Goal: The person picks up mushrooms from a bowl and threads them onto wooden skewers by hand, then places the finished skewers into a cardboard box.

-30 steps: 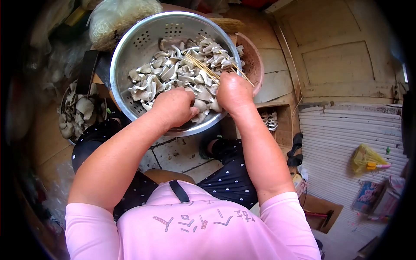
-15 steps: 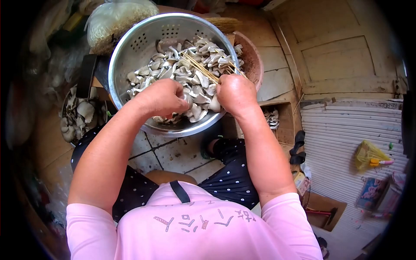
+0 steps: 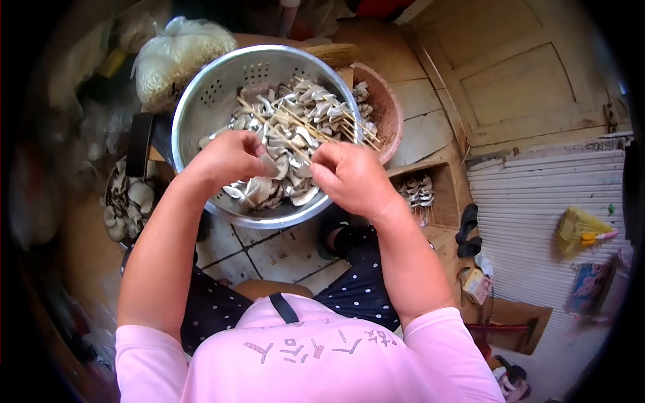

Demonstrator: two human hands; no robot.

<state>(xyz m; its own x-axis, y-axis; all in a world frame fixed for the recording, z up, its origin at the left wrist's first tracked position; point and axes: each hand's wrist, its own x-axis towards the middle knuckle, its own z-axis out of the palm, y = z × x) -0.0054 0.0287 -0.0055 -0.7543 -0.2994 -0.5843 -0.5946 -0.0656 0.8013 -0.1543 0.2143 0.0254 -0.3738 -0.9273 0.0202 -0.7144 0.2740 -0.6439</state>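
Mushrooms [image 3: 285, 164], grey and torn into strips and caps, lie heaped in a wide metal colander [image 3: 199, 114] in front of the person, and both hands are working just above them. From where I stand the hands are apart, with a small gap between them over the near side of the heap. The left hand [image 3: 235, 158] has a pale mushroom piece [image 3: 270, 166] pinched at the fingertips; the right hand [image 3: 353, 176] is curled, thumb and finger closed on the near end of a thin stick [image 3: 269, 125] that slants away to the upper left. More sticks [image 3: 306, 123] lie across the heap, others poke out over the rim by the right hand — whether it grips those too, I cannot tell. A reddish basin [image 3: 384, 114] sits just beyond the colander on the right, and a cardboard box [image 3: 443, 195] nearer the person holds more mushroom pieces. Off to the left, low down — another pile of mushrooms [image 3: 127, 208], whole caps among them, near the person's knee
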